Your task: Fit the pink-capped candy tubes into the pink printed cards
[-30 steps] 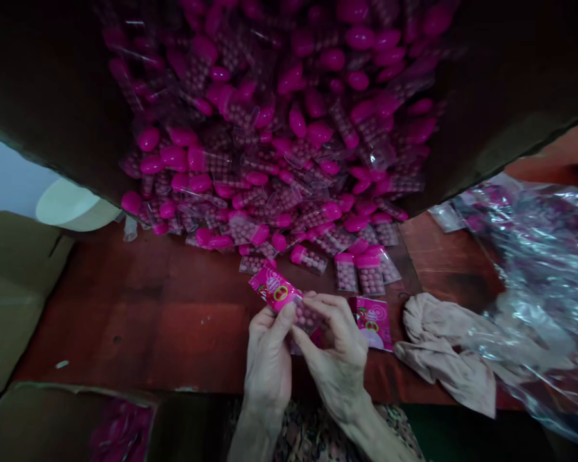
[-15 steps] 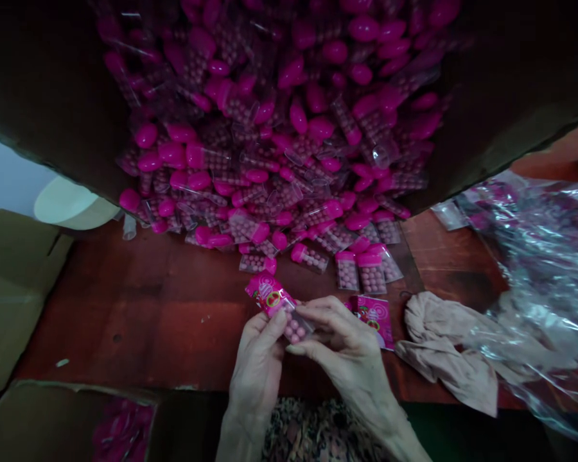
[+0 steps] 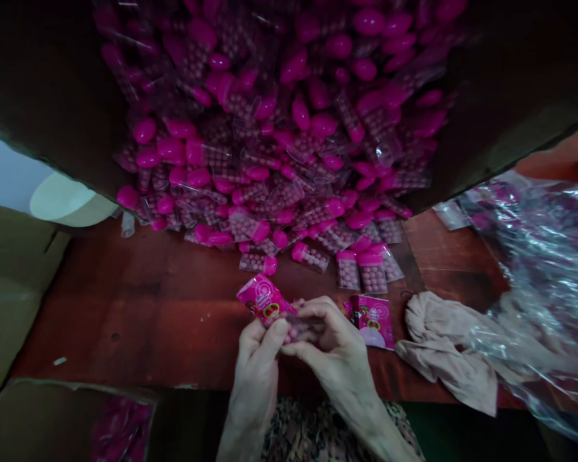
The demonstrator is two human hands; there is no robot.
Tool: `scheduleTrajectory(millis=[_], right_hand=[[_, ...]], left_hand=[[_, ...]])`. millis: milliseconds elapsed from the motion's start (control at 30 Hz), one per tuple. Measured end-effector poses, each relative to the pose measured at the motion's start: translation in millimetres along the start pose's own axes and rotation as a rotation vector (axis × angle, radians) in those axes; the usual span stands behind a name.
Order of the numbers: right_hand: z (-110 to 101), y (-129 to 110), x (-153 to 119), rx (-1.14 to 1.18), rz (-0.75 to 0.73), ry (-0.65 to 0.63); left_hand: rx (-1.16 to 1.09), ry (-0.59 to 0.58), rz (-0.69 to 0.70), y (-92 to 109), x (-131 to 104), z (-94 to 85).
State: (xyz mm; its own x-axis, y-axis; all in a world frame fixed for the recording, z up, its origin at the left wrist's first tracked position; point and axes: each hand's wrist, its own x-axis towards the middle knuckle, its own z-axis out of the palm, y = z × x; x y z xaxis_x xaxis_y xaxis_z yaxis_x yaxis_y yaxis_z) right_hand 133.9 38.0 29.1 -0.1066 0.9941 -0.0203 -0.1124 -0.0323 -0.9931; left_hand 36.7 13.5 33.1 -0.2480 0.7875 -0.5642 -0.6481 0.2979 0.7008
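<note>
Both hands hold one clear candy bottle (image 3: 292,330) filled with pink balls. A printed pink wrapper sleeve (image 3: 264,299) covers its far end, which tilts up to the left. My left hand (image 3: 259,359) pinches it at the sleeve's lower edge, thumb on top. Closed around the bottle's clear end is my right hand (image 3: 337,350), whose fingers hide much of that end. Flat on the table, just right of that hand, lie printed pink sleeves (image 3: 374,321). Several pink-capped candy bottles (image 3: 372,273) lie beyond the hands.
A tipped cardboard box (image 3: 481,115) holds a large heap of pink-capped bottles (image 3: 270,160). At right, a beige cloth (image 3: 446,346) lies beside clear plastic bags (image 3: 553,276). A white bowl (image 3: 70,202) stands at left; an open carton (image 3: 43,423) with pink wrappers sits lower left.
The bottle has turned slightly, its sleeved end shifting left. My right fingers cover more of the clear end, and my right hand has moved a little left.
</note>
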Motion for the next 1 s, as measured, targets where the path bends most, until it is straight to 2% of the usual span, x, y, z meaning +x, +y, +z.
scheduleTrajectory(millis=[133, 233, 433, 567, 633, 833, 933, 1000], right_hand=[[-5.3, -1.8, 1.3, 0.022, 0.030, -0.118], [-7.4, -6.6, 0.6, 0.005, 0.045, -0.157], [-3.5, -9.4, -2.9, 0.005, 0.021, -0.080], [-0.7, -10.6, -7.2, -0.024, -0.018, -0.012], [1.4, -9.5, -9.1, -0.020, -0.011, 0.017], [7.8, -5.7, -5.5, 0.344, 0.269, 0.072], [7.0, -7.5, -4.5, 0.353, 0.342, 0.055], [4.8, -8.4, -5.8, 0.312, 0.359, -0.015]], left_hand=[[-0.033, -0.011, -0.021, 2.8, -3.5, -6.4], [-0.100, -0.005, 0.007, 5.3, -5.1, -6.8], [-0.142, -0.085, 0.049, 4.4, -4.6, 1.7], [-0.180, -0.129, -0.024, -1.1, -7.4, 3.3], [-0.196, -0.116, -0.055, -2.5, -8.6, 1.3], [-0.147, -0.058, -0.062, -2.1, -7.6, -5.6], [-0.152, 0.022, -0.098, -2.4, -8.6, -6.6], [-0.169, 0.013, -0.133, -2.4, -10.9, -6.5]])
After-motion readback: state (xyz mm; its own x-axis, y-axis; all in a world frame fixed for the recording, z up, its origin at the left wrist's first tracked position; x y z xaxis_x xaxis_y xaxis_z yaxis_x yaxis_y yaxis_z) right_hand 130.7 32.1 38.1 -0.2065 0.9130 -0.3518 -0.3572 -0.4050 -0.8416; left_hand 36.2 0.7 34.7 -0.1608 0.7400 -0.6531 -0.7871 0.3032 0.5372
